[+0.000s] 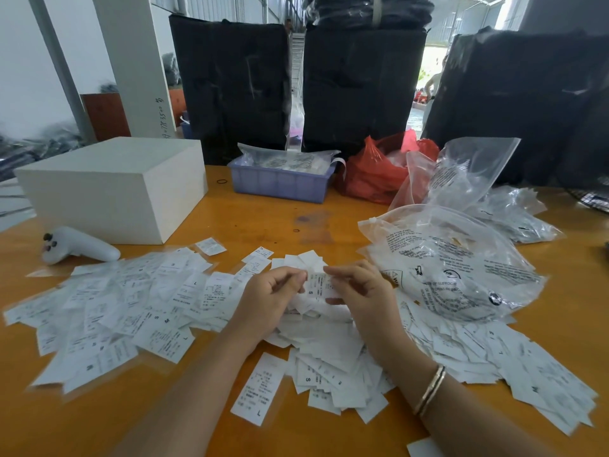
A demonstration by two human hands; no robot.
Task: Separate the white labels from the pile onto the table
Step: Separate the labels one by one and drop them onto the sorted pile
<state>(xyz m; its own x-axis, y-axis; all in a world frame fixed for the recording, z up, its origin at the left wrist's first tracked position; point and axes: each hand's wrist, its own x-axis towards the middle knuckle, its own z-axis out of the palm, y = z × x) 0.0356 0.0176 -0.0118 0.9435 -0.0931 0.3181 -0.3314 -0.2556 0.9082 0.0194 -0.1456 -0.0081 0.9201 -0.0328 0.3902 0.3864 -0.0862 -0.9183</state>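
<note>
A heap of white printed labels [329, 354] lies in the middle of the orange table [270, 222], under and in front of my hands. A wider spread of white labels [108, 311] covers the table to the left. My left hand [270, 298] and my right hand [359, 288] are raised just above the heap, and both pinch a small bunch of white labels [318, 283] between them; the top one shows an S. More labels [514, 361] trail to the right under my right forearm.
A white box [112, 189] and a white handheld controller [79, 245] sit at the left. A purple tray [280, 183], a red bag [372, 176] and clear plastic bags [454, 258] stand behind and to the right. Black wrapped bales [230, 84] line the far edge.
</note>
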